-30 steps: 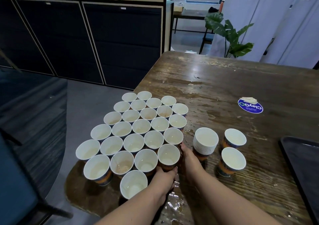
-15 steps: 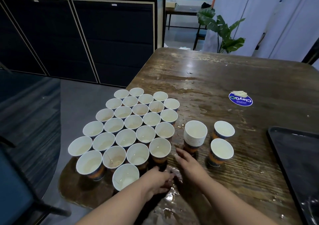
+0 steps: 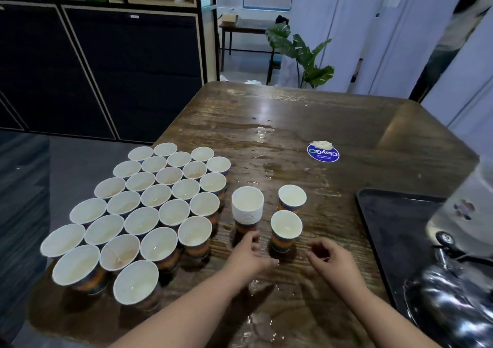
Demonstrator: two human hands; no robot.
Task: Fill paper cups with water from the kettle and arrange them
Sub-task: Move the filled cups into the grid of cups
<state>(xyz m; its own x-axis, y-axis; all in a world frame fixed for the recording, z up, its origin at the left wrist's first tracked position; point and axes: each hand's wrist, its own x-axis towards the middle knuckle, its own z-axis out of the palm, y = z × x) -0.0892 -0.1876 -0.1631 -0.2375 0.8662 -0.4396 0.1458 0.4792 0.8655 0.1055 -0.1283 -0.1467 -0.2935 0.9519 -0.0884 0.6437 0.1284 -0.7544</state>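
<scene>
Where frame ends, blurred kettle [image 3: 453,281].

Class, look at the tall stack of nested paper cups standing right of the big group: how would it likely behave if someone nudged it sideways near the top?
The stack of cups is tall on a narrow base, so it would probably tip rather than slide. The table shows wet patches, so its base might skid. Nested paper suggests it is light and easily crushed.
</scene>
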